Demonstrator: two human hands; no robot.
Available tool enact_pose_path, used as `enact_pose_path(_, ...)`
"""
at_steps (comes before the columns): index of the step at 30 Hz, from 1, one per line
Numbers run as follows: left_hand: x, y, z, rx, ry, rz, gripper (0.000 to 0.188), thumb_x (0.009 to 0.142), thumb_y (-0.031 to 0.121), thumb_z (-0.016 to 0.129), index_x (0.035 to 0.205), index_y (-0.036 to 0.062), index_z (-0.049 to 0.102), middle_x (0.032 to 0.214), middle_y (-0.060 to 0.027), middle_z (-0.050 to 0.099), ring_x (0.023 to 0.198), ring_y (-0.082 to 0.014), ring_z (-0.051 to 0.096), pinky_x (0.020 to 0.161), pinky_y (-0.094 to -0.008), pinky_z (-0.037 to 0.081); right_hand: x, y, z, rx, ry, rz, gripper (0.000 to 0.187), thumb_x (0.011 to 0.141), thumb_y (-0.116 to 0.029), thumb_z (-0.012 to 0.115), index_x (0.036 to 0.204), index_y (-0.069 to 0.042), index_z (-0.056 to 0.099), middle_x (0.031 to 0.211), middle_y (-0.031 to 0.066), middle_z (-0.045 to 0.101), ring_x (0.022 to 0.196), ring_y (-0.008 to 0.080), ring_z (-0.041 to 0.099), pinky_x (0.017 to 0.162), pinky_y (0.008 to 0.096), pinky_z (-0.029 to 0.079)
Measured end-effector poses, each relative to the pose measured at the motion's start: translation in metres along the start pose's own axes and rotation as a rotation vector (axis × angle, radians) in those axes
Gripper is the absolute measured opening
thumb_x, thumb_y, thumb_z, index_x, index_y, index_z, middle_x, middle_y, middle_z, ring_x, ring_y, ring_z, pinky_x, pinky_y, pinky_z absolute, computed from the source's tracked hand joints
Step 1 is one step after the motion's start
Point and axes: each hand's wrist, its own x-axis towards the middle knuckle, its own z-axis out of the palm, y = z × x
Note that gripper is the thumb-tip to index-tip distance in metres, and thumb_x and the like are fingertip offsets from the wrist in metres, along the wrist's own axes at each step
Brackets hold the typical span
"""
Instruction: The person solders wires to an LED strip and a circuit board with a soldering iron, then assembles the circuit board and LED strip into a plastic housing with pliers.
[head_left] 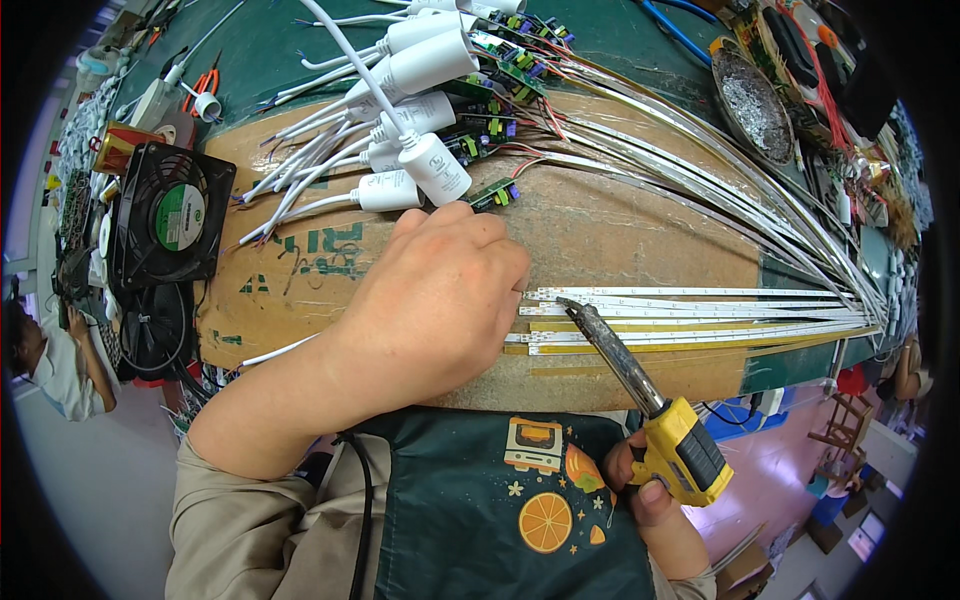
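Note:
My left hand (445, 290) is closed above the cardboard, its knuckles toward the LED strips; what its fingers hold is hidden beneath them. A white cable (280, 350) shows from under my left wrist. My right hand (650, 485) grips a soldering iron (685, 450) by its yellow and black pistol handle. The iron's dark tip is over the left ends of several narrow white LED strips (690, 308), close to my left fingers; contact cannot be told. Beyond my left hand lie several white lamp end caps (415, 70) with cables, wired to small green circuit boards (495, 195).
Worn cardboard (640, 220) covers part of the green table (260, 50). A black fan (175, 215) stands at the left, orange-handled pliers (205, 90) behind it. A metal dish of silvery scraps (755, 105) sits at the far right. Another person (70, 360) is at the left.

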Motion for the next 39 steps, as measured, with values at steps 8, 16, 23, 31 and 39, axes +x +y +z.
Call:
enact_pose_path(8, 0.000, 0.000, -0.001, 0.007, -0.004, 0.010, 0.005, 0.074, 0.008, 0.064, 0.077, 0.0067, 0.060, 0.078, -0.0077, 0.056, 0.080, -0.0280, 0.054, 0.071, -0.0393, 0.041, 0.000, -0.001, -0.001, -0.008, -0.004, 0.008, 0.063, 0.072, -0.046, 0.074, 0.114, -0.007, 0.047, 0.067, 0.0012, 0.045, 0.056, 0.0142, 0.044, 0.054, 0.0282, 0.037)
enact_pose_path(16, -0.001, 0.000, -0.004, 0.015, -0.019, 0.042, 0.005, 0.074, 0.008, 0.064, 0.078, 0.0056, 0.060, 0.079, -0.0086, 0.057, 0.080, -0.0286, 0.055, 0.072, -0.0389, 0.042, 0.000, 0.003, -0.003, -0.012, -0.008, -0.020, 0.063, 0.073, -0.045, 0.073, 0.115, -0.006, 0.048, 0.067, 0.0018, 0.046, 0.056, 0.0147, 0.045, 0.054, 0.0286, 0.039)
enact_pose_path(23, -0.002, 0.001, -0.007, 0.005, 0.003, 0.036, 0.008, 0.074, 0.005, 0.064, 0.079, 0.0052, 0.059, 0.081, -0.0098, 0.057, 0.080, -0.0301, 0.055, 0.073, -0.0388, 0.043, -0.002, 0.005, -0.004, -0.015, -0.008, -0.013, 0.063, 0.073, -0.045, 0.073, 0.117, -0.006, 0.048, 0.068, 0.0019, 0.046, 0.056, 0.0145, 0.043, 0.054, 0.0280, 0.038)
enact_pose_path(31, -0.003, 0.000, 0.005, -0.048, 0.068, 0.088, 0.012, 0.070, 0.002, 0.067, 0.079, 0.0045, 0.059, 0.085, -0.0080, 0.058, 0.085, -0.0281, 0.055, 0.075, -0.0386, 0.044, -0.001, 0.004, -0.004, -0.006, -0.006, 0.007, 0.063, 0.072, -0.045, 0.073, 0.116, -0.007, 0.048, 0.068, 0.0017, 0.046, 0.056, 0.0143, 0.043, 0.053, 0.0279, 0.037)
enact_pose_path(39, -0.004, -0.003, 0.011, -0.079, 0.125, 0.122, 0.015, 0.069, 0.000, 0.066, 0.081, 0.0036, 0.058, 0.087, -0.0100, 0.057, 0.083, -0.0292, 0.055, 0.075, -0.0385, 0.044, -0.003, 0.006, -0.006, -0.030, 0.005, 0.002, 0.063, 0.072, -0.045, 0.074, 0.116, -0.007, 0.048, 0.069, 0.0016, 0.046, 0.057, 0.0146, 0.044, 0.053, 0.0280, 0.037)
